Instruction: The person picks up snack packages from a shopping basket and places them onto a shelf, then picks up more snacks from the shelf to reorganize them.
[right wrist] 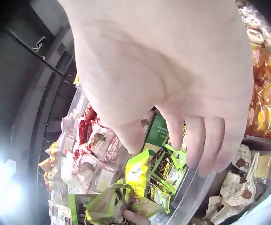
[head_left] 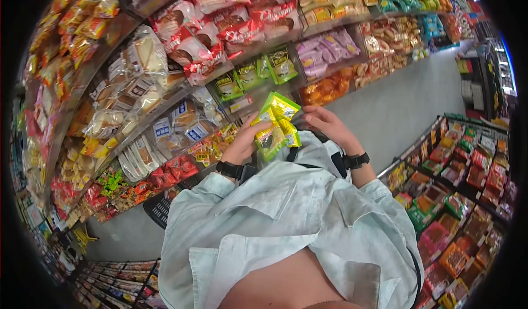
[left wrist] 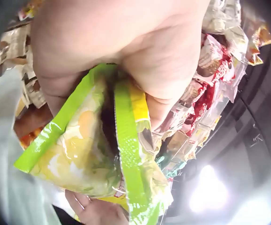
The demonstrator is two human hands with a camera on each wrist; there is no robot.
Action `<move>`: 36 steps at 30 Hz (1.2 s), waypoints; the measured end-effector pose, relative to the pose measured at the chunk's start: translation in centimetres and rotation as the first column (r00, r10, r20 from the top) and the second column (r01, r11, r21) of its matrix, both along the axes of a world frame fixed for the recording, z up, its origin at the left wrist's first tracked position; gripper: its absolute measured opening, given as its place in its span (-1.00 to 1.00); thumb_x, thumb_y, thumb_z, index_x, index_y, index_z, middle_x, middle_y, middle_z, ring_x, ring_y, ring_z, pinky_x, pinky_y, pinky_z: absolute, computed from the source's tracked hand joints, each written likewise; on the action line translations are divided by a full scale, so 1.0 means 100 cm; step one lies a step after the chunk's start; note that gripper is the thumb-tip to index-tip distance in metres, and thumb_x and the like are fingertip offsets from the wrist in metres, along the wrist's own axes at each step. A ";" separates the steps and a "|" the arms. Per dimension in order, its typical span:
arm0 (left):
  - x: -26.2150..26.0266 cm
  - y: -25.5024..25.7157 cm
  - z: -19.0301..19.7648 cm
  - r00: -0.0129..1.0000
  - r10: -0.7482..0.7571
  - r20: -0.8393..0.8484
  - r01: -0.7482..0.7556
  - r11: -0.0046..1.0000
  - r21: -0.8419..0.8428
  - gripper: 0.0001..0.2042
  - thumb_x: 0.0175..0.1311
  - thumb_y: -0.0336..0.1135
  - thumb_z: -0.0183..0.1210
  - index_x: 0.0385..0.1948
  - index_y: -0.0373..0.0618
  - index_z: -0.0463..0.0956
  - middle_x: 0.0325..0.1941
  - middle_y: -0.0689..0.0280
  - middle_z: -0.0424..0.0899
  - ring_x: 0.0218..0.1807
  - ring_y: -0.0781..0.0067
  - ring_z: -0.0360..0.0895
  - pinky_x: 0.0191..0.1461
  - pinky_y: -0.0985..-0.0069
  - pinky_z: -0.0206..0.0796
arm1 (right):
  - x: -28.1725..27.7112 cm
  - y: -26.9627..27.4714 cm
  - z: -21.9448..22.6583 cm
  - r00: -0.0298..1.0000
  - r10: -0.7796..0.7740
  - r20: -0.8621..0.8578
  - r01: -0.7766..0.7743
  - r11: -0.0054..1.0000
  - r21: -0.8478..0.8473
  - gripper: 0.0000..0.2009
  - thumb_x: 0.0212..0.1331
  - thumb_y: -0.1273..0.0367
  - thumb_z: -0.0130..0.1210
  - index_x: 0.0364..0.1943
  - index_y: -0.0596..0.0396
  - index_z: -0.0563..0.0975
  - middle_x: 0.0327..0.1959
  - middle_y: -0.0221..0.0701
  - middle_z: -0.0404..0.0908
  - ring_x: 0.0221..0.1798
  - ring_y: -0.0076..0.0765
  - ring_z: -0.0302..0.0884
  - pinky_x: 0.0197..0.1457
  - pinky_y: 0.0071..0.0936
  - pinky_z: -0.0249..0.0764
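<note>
My left hand (head_left: 240, 141) grips green-edged yellow snack packets (head_left: 270, 138) in front of the chest. Two bright green seals and a clear front with pale yellow contents show below that hand's palm in the left wrist view. The right hand (head_left: 331, 126) hovers just right of the packets, its fingers loosely bent and holding nothing. Seen from the right wrist, the thumb and fingers are spread, and the yellow packet (right wrist: 138, 173) lies past their tips. Straight ahead on the shelf is a bin of dark green snack bags (head_left: 283, 64).
Tiered shelves of snacks curve round the front and left, with red Chocopan-style bags (head_left: 225, 20), bread packs (head_left: 179, 122) and purple packets (head_left: 327, 46). A black basket (head_left: 158, 207) is at lower left. Another display rack (head_left: 456, 199) stands at the right, beyond grey floor (head_left: 385, 103).
</note>
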State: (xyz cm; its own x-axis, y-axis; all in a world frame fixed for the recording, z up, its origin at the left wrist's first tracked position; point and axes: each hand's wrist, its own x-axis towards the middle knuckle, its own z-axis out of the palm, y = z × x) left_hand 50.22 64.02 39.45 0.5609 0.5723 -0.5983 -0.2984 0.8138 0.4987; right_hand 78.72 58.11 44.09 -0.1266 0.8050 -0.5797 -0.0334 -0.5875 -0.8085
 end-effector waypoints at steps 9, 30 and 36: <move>0.022 0.006 0.015 0.988 -0.141 0.061 0.135 0.987 0.089 -0.29 0.30 -0.41 0.32 0.48 -0.30 0.22 0.32 0.21 0.56 0.30 0.40 0.53 0.36 0.45 0.36 | -0.004 0.025 -0.007 0.997 0.047 0.066 -0.051 0.997 0.065 -0.63 0.42 0.35 0.21 0.21 0.22 0.48 -0.03 -0.41 0.70 -0.01 -0.59 0.61 0.09 -0.53 0.53; 0.097 -0.136 0.091 0.972 0.211 -0.107 -0.181 0.954 0.239 -0.33 0.29 -0.54 0.16 0.52 -0.07 0.28 0.44 0.23 0.47 0.30 0.46 0.52 0.35 0.50 0.35 | 0.056 -0.019 -0.051 0.895 0.226 -0.384 -0.153 0.965 0.212 -0.81 0.39 0.56 -0.01 -0.02 0.06 0.54 -0.01 -0.52 0.52 0.07 -0.56 0.45 0.21 -0.52 0.37; 0.096 -0.143 0.062 0.986 -0.015 -0.164 0.039 0.988 0.148 -0.39 0.33 -0.49 0.23 0.46 -0.17 0.33 0.28 0.27 0.61 0.19 0.51 0.60 0.29 0.53 0.42 | 0.053 -0.038 -0.057 0.935 0.295 -0.196 -0.244 0.937 0.250 -0.78 0.41 0.58 0.03 0.06 0.12 0.53 -0.12 -0.52 0.61 -0.10 -0.62 0.54 0.02 -0.54 0.49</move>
